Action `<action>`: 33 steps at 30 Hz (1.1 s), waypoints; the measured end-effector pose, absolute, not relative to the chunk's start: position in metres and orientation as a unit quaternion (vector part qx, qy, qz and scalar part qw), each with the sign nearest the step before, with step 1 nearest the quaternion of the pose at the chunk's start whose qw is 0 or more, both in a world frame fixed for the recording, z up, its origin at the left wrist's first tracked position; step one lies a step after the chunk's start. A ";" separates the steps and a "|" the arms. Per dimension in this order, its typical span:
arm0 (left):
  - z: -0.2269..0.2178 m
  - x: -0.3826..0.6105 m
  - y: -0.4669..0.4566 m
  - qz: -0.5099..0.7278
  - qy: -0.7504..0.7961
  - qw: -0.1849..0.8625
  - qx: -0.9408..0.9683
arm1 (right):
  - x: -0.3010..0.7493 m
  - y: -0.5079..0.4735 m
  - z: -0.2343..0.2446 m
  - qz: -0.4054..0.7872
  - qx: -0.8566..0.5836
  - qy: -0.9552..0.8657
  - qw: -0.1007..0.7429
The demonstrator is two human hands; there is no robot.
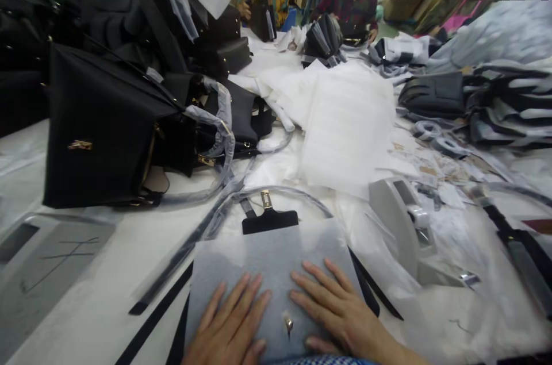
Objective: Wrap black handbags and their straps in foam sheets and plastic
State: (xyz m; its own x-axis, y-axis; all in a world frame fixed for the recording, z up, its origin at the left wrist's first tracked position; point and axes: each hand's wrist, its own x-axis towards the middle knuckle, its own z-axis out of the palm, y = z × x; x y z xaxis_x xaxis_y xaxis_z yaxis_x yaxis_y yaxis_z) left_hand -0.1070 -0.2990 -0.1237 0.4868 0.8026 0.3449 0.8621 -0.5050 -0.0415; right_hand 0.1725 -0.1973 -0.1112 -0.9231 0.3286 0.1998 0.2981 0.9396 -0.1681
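Observation:
My left hand (235, 319) lies flat with fingers spread on a thin white sheet of paper (263, 256). On the sheet's right half, my right hand (332, 310) is pressed flat too, fingers apart. The paper covers most of a black handbag, whose dark edges and straps (155, 313) stick out at both sides. Between my hands a small gold metal clasp (288, 325) pokes through the paper. Beyond the sheet's far edge shows a black flap (269, 221) with a gold buckle plate (266, 199). A plastic-wrapped handle (297, 189) curves behind it.
A grey tape dispenser (399, 227) stands at right. Black handbags (103, 129) crowd the left side. A stack of white sheets (349, 123) lies ahead. More black bags (431, 92) are piled at right. Across the table, two people (351, 0) handle bags.

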 end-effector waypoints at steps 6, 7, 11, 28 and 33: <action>-0.112 -0.122 -0.274 -0.126 -0.527 0.084 -0.836 | 0.161 -0.173 -0.102 0.104 -0.281 -0.950 0.086; -0.111 -0.122 -0.269 -0.123 -0.533 0.077 -0.834 | 0.157 -0.170 -0.101 0.102 -0.297 -0.946 0.080; -0.104 -0.123 -0.250 -0.142 -0.572 0.022 -0.807 | 0.140 -0.162 -0.094 0.115 -0.319 -0.936 0.091; -0.104 -0.115 -0.233 -0.178 -0.581 -0.006 -0.794 | 0.120 -0.138 -0.088 0.143 -0.305 -0.942 0.009; -0.104 -0.111 -0.231 -0.139 -0.593 0.017 -0.793 | 0.113 -0.135 -0.096 0.142 -0.329 -0.933 -0.021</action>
